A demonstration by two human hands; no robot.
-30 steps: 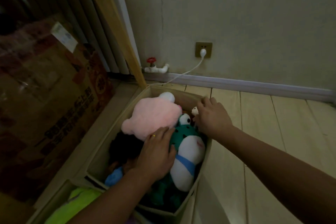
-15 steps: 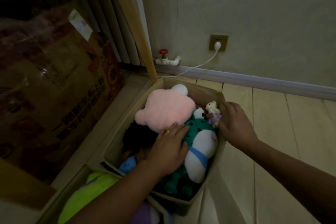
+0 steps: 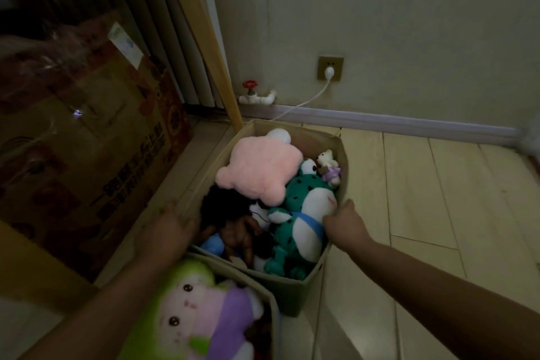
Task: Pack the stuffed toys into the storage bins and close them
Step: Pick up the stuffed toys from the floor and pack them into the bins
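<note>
Two hands grip the beige fabric storage bin (image 3: 295, 286) full of stuffed toys: left hand (image 3: 172, 226) at nine o'clock rim, right hand (image 3: 343, 221) at three o'clock.

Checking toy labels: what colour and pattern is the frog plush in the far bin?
Green with dark spots, white belly, blue band: frog plush, head view.

Two fabric storage bins, the far bin (image 3: 295, 289) and the near bin (image 3: 274, 316) (only partly in frame); two hands, left hand (image 3: 172, 228) and right hand (image 3: 344, 221); one cardboard box (image 3: 87, 137); one wall socket (image 3: 330, 68); one red valve (image 3: 250, 85); at least six stuffed toys in the far bin.
</note>
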